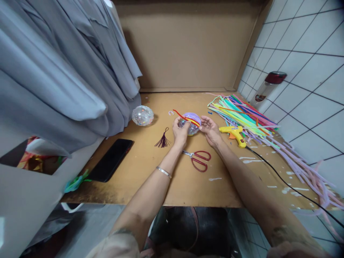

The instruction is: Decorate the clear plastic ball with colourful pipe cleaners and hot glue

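Note:
A clear ball point(191, 131) with coloured specks and a lilac pipe-cleaner coil point(192, 116) on top is in front of me. My left hand point(181, 133) is closed on its left side, the thumb pressing the red and yellow pipe cleaners point(192, 122) laid across it. One red end sticks out to the upper left. At the ball's right edge is my right hand point(211, 132), fingers apart and lightly curved; whether the fingertips touch the ball is unclear. Red-handled scissors point(200, 160) lie between my forearms, and a dark tassel point(162, 139) is left of my left hand.
A second clear ball point(142, 115) and a black phone point(111, 160) are on the left of the table. To the right lie a yellow glue gun point(234, 134) with its black cord and a heap of coloured pipe cleaners point(242, 114). A red-lidded bottle point(267, 87) stands by the tiled wall.

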The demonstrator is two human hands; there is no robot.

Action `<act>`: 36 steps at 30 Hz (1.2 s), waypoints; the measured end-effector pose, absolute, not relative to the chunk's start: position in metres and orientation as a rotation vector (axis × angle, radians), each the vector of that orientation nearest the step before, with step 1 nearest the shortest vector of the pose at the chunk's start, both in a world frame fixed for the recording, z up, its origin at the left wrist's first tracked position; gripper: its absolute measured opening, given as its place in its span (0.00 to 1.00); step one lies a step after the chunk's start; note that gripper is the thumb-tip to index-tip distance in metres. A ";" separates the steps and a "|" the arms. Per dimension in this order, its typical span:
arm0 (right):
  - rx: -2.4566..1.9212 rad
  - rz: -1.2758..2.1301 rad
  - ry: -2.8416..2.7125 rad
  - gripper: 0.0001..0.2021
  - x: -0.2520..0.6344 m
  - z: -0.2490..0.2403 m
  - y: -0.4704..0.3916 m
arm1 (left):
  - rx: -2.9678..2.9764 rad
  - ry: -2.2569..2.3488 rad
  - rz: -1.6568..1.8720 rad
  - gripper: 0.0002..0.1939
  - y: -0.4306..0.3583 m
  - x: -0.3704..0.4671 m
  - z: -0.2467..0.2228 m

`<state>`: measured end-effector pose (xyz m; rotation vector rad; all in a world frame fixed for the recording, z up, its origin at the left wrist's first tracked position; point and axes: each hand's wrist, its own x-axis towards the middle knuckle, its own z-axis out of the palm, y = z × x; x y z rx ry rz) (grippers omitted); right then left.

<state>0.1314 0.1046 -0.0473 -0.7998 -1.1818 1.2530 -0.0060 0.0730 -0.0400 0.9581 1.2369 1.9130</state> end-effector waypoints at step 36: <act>-0.877 0.600 -2.086 0.34 0.146 -0.021 0.089 | 0.939 0.927 1.593 0.17 0.073 -0.037 -0.021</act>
